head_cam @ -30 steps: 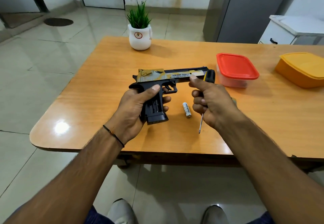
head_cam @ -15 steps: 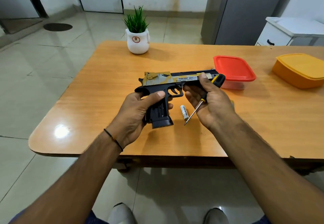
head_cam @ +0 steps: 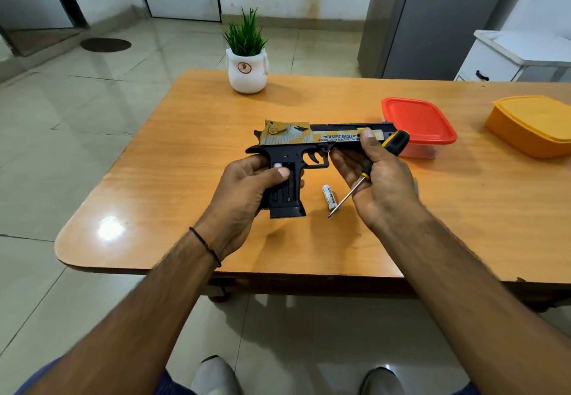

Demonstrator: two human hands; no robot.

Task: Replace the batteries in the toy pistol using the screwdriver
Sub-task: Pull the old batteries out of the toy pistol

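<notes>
The toy pistol (head_cam: 312,143), black with a tan camouflage slide, is held sideways above the wooden table (head_cam: 185,153), muzzle to the right. My left hand (head_cam: 244,197) grips its black grip, thumb lying across the side. My right hand (head_cam: 375,184) holds the barrel from below with the thumb on the slide. The same hand also holds the screwdriver (head_cam: 364,175), its yellow-black handle up by the muzzle and its metal tip pointing down-left. A white battery (head_cam: 329,196) lies on the table between my hands.
A white pot with a green plant (head_cam: 247,67) stands at the far table edge. A red-lidded box (head_cam: 418,124) sits just behind the muzzle, an orange box (head_cam: 533,124) farther right. A white cabinet (head_cam: 522,55) and grey panel (head_cam: 432,18) stand beyond.
My right hand moved from a fingertip touch on the slide to holding the barrel from below. The screwdriver swung so its tip points down-left. The pistol sits slightly farther right.
</notes>
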